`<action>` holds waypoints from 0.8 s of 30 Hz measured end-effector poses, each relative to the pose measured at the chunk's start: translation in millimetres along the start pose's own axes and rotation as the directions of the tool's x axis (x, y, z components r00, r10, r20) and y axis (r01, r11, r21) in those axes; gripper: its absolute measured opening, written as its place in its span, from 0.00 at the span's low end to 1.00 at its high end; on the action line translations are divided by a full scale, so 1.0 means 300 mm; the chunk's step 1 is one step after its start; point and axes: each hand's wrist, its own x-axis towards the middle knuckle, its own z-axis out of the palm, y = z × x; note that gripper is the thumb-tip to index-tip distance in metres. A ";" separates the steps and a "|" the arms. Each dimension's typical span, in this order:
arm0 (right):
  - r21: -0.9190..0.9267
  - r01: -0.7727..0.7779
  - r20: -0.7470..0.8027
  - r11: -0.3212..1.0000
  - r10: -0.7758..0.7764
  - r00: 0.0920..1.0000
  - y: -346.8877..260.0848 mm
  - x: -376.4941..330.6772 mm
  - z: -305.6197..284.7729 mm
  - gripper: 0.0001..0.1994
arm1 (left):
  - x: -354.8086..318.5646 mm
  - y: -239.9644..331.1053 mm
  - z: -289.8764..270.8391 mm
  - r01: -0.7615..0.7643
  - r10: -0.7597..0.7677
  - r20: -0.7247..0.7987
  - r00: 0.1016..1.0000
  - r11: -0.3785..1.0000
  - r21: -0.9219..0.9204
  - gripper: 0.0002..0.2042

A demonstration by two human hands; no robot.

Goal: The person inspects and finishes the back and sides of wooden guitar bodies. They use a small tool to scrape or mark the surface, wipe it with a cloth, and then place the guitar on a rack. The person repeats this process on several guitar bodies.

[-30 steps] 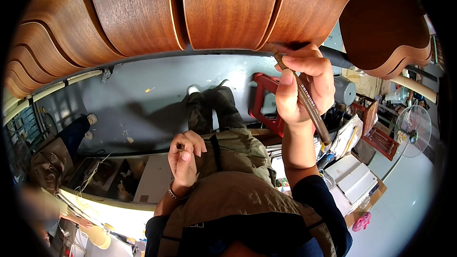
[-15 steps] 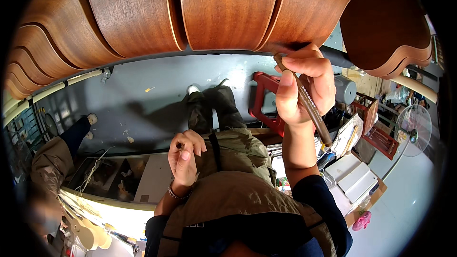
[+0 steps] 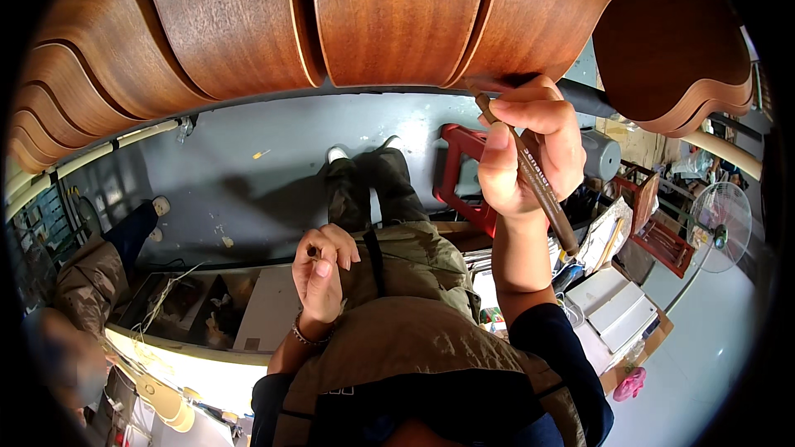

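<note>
Gripping a brown marker [image 3: 546, 199] like a pen, the right hand [image 3: 537, 153] is raised to the lower edge of a row of curved reddish-brown wooden bodies [image 3: 397, 21]. Marker slants, butt end down toward the forearm, writing end up and to the left, close under the body [image 3: 542, 12] just right of the middle one; whether the tip touches wood, cannot tell. Thumb and fingers narrow around the barrel. Left hand [image 3: 323, 277] lower, in front of the apron [image 3: 397, 323], fingers curled around a small brown piece [image 3: 314, 253], only its end showing; beaded bracelet [image 3: 308, 336] at that wrist. Bodies line up side by side across the top of the view, narrow dark gaps between them, pale trim along some edges. Another dark wooden body [image 3: 671, 45] lies to the far right, a little apart. Below: grey floor [image 3: 273, 136], red stool [image 3: 451, 170] near the right hand, standing fan [image 3: 720, 228] farther right. Second person [image 3: 91, 281] at the left rim, partly blurred.
</note>
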 end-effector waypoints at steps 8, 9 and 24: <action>-0.002 0.019 0.017 1.000 -0.019 1.000 0.006 -0.003 0.000 0.03 | 0.000 0.000 0.000 0.004 -0.004 -0.001 1.000 1.000 -0.005 0.13; -0.002 0.020 0.017 1.000 -0.020 1.000 0.007 -0.006 0.000 0.03 | 0.000 0.000 -0.002 0.004 -0.004 0.000 1.000 1.000 -0.006 0.13; -0.021 0.031 -0.025 0.999 -0.032 0.999 0.012 -0.029 0.010 0.06 | 0.001 0.001 0.000 0.006 -0.006 -0.013 1.000 1.000 0.003 0.14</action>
